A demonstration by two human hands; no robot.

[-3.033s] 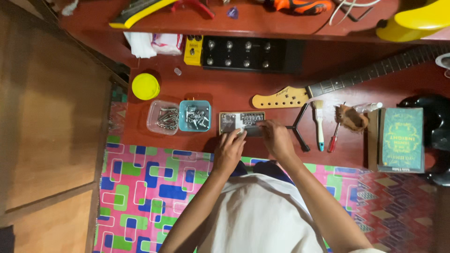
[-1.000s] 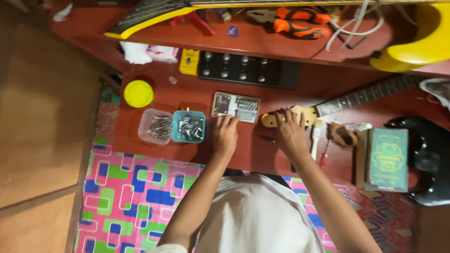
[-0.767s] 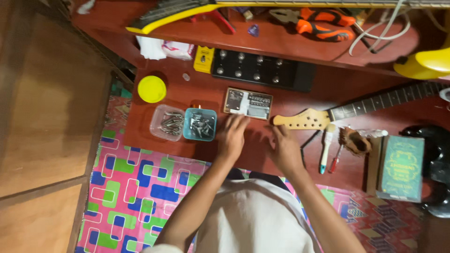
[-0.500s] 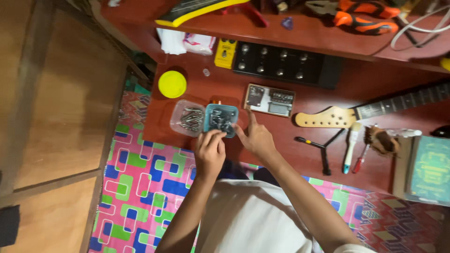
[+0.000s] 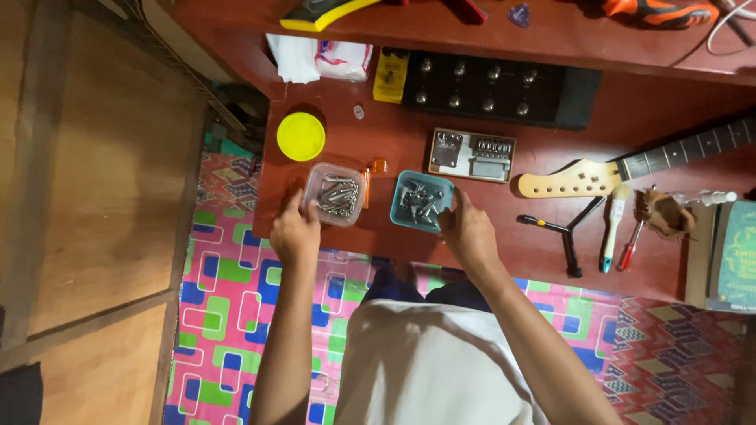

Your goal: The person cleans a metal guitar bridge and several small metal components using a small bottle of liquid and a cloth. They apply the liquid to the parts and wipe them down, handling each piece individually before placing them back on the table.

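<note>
My left hand [image 5: 295,230] rests at the table's front edge, with its fingertips against the left side of a clear plastic tub [image 5: 335,193] of metal screws. My right hand [image 5: 470,234] lies to the right, its index finger stretched out and touching the right rim of a teal tub [image 5: 423,201] of small metal parts. Neither hand holds anything. A metal guitar bridge plate [image 5: 471,155] lies just beyond the teal tub. To its right a pale wooden guitar headstock [image 5: 579,179] with its dark neck lies on the red table [image 5: 378,126].
A yellow lid [image 5: 301,136] lies at the back left. A black pedal board [image 5: 492,83] and a small yellow pedal [image 5: 390,75] sit under a shelf. A black Y-shaped wrench [image 5: 567,232], brush [image 5: 613,228], red screwdriver [image 5: 630,250] and green book [image 5: 728,252] lie right. A patterned mat [image 5: 236,291] covers the floor.
Both hands have moved left, away from the bridge plate and headstock, to the two tubs. The left hand now touches the clear tub, the right the teal one.
</note>
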